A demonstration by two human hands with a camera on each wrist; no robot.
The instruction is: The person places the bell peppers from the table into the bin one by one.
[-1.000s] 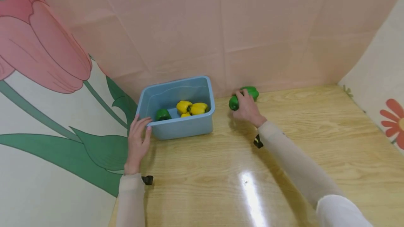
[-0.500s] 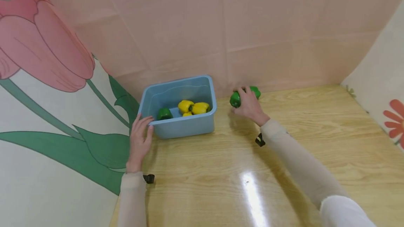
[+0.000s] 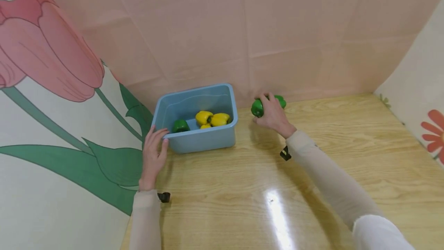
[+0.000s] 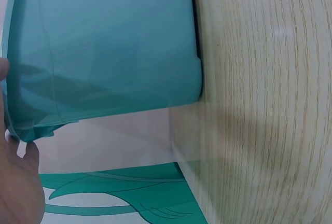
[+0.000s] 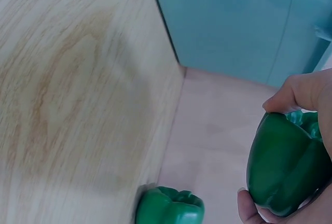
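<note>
My right hand (image 3: 274,118) grips a green bell pepper (image 5: 285,164), thumb at its stem end and fingers round the other side. The right wrist view shows this pepper raised over the table. A second green bell pepper (image 5: 168,207) lies on the table by the back wall, partly covered by my hand in the head view. My left hand (image 3: 153,156) holds the front left corner of a blue plastic bin (image 3: 202,142), fingers over the rim and thumb outside. Inside the bin are a green bell pepper (image 3: 180,126) and several yellow bell peppers (image 3: 220,119).
The wood-grain table (image 3: 215,196) meets a pink-covered back wall (image 3: 295,49) just behind the bin and peppers. A side wall with a painted tulip (image 3: 66,57) stands close to my left arm. At the right is another wall with a red flower (image 3: 435,130).
My right hand has closed round the green bell pepper and raised it slightly, away from the second one. The left hand stays on the bin's corner. The head view has shifted a little.
</note>
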